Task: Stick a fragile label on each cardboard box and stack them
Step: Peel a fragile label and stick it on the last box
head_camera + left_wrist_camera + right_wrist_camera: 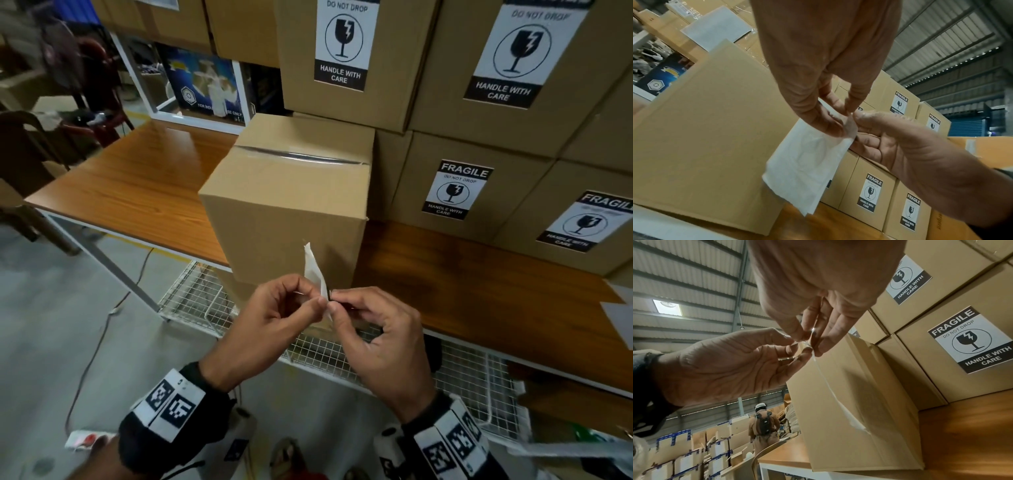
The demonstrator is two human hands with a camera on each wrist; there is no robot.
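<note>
Right now you are pinching one corner of the label [317, 274] between both hands: your left hand [274, 310] is gripping it with thumb and forefinger, and your right hand [380, 329] is nipping the same corner from the other side. You are holding it just in front of the unlabelled cardboard box [291, 202], which is sitting on the wooden table [130, 185] beside the stacked labelled boxes [455, 192].

A wooden table [137, 185] with white legs stands on a grey concrete floor [51, 325]; a white wire shelf [198, 298] sits beneath it; a corrugated metal roof [694, 272] with a skylight [668, 306] spans overhead.
</note>
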